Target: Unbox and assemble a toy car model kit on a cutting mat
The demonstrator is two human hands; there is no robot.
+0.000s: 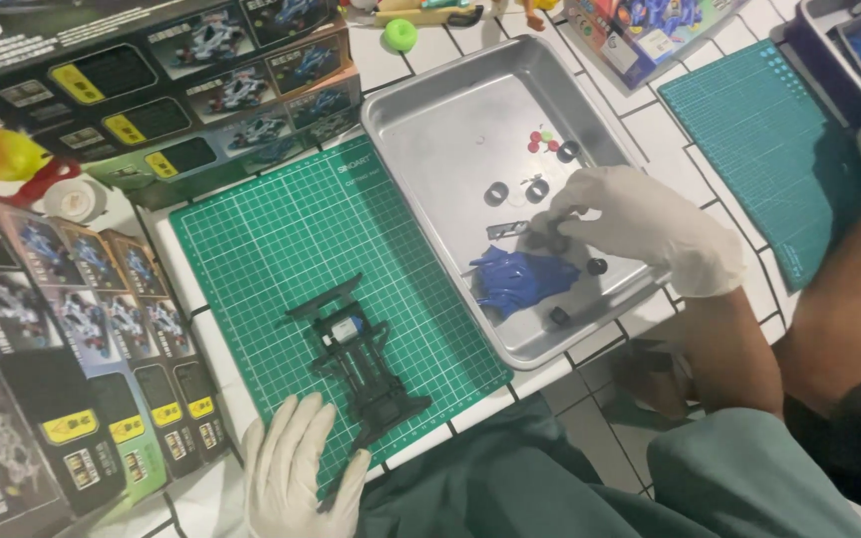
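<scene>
The right hand (640,224) reached into the metal tray (430,100), its fingers (560,214) pinched on a small dark wheel (542,229). The left hand (296,478) lay flat, fingers spread, on the green mat (281,229) beside the black car frame (356,359).

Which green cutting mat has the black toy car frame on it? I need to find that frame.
The green cutting mat left of the metal tray, with the black car frame by the left hand. The other mat, upper right, is bare.
</scene>
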